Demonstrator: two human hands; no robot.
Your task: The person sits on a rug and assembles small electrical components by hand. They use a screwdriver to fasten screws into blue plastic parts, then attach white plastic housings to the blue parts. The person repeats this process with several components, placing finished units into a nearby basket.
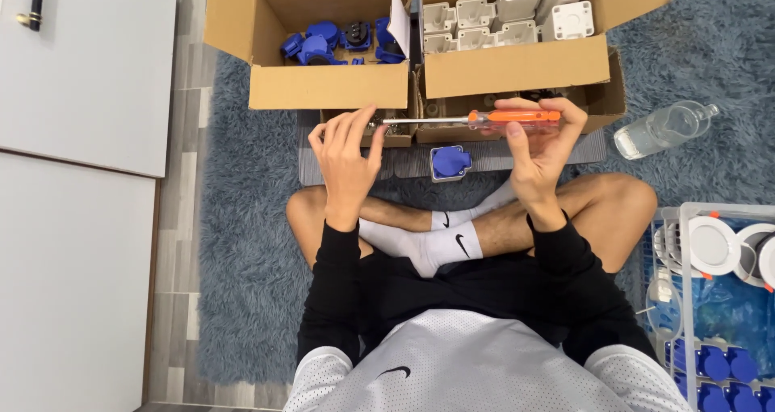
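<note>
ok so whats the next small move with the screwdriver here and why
Probably seat the tip before turning. The right hand holds the orange-handled screwdriver level, its shaft pointing at the left hand, whose fingertips pinch something small at the tip, too small to identify. The blue socket piece lies untouched on the mat below, so a steady tip seems to come first.

Glossy orange plastic handle on a bare metal-shafted screwdriver (476,120); matt brown cardboard boxes (327,85); shaggy blue-grey rug (242,242); clear plastic bottle (663,129).
</note>
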